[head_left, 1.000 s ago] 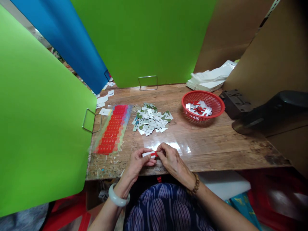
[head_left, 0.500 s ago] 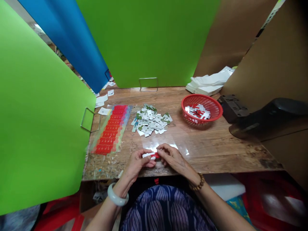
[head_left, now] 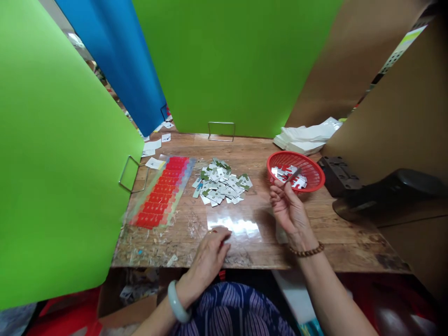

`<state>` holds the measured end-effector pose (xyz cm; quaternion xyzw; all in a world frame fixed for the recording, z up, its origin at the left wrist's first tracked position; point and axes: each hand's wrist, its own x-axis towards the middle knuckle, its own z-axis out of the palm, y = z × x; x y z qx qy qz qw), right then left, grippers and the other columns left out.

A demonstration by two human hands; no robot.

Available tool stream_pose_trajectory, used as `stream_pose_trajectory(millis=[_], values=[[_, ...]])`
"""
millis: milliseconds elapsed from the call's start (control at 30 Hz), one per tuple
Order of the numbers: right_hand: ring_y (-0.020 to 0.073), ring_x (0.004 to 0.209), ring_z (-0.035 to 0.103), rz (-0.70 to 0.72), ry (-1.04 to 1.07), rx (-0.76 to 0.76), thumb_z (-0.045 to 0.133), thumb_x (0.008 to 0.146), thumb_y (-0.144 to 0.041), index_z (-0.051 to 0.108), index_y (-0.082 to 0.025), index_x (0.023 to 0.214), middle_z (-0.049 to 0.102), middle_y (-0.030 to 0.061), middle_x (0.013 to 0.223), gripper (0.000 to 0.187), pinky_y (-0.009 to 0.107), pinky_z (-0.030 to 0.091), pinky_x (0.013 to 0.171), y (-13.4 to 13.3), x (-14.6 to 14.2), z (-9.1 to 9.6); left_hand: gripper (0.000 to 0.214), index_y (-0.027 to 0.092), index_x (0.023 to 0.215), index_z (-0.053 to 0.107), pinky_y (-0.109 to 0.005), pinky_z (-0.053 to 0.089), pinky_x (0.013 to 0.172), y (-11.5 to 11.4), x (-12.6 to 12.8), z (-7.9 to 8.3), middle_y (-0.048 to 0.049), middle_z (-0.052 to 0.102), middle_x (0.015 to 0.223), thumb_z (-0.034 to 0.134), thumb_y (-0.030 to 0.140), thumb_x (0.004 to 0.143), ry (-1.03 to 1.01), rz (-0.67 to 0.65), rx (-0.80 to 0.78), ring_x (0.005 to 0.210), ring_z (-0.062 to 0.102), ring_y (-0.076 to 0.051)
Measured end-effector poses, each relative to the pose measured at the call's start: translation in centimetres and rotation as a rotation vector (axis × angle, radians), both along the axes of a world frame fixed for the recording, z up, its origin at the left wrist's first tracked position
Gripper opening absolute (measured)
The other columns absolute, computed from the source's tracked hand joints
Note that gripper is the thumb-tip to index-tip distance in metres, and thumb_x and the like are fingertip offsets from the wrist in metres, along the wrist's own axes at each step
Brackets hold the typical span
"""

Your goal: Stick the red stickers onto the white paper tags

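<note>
My right hand point(head_left: 289, 210) is raised at the near left rim of the red plastic basket point(head_left: 318, 179). Its thumb and fingers pinch a thin flat piece point(head_left: 294, 175), seen almost edge-on and dark. Inside the basket lie several red-and-white flat pieces point(head_left: 300, 181). My left hand point(head_left: 210, 249) rests near the table's front edge, beside a clear plastic sheet point(head_left: 252, 228); its fingers are loosely bent and nothing shows in them. Beyond it is a loose heap of small grey metal plates point(head_left: 224, 184), some with green parts.
Left of the heap lies a sheet of red stickers point(head_left: 154, 205). White papers point(head_left: 304, 137) are stacked at the back right. A dark metal block point(head_left: 338, 175) and a black-handled tool point(head_left: 395, 186) stand right of the basket. Green panels point(head_left: 224, 65) and brown boards enclose the table point(head_left: 357, 242).
My hands have parted. The right one has carried the red-and-white piece from the front of the table to the basket, while the left has let go and dropped lower.
</note>
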<state>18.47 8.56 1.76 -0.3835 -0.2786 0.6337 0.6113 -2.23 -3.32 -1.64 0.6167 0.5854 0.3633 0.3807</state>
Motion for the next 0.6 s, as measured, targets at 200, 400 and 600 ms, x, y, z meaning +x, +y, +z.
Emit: stream_pose_trajectory(millis=[200,400,600], values=[[0.0126,0.061,0.056,0.244,-0.909,0.287,0.053,0.08,-0.035,0.059,-0.016,0.089,0.061,0.0021,0.074,0.022,0.024,0.044,0.057,1.9,-3.3,-2.4,0.033,0.023,0.111,0.059,-0.046,0.019,0.107,1.2,0.6,-1.6,-0.0076,0.056,0.124,0.044,0.013,0.084,0.254,-0.315,0.218,0.125,0.038,-0.023],[0.016,0.076,0.05,0.282,-1.442,0.583,0.051,0.081,-0.02,0.062,-0.014,0.081,0.056,0.0065,0.084,0.012,0.027,0.037,0.069,3.8,-6.6,-4.0,0.032,0.022,0.111,0.056,-0.047,0.027,0.105,2.3,-0.1,-2.6,-0.0073,0.056,0.123,0.043,0.011,0.084,0.408,-0.409,0.342,0.125,0.038,-0.021],[0.0138,0.068,0.043,0.375,-1.617,0.666,0.043,0.086,-0.017,0.058,-0.014,0.074,0.051,0.0045,0.078,0.019,0.025,0.03,0.063,3.6,-6.9,-3.3,0.027,0.02,0.108,0.057,-0.043,0.034,0.102,2.0,-0.3,-2.2,-0.0093,0.06,0.117,0.041,0.015,0.087,0.296,-0.301,0.368,0.119,0.046,-0.019]])
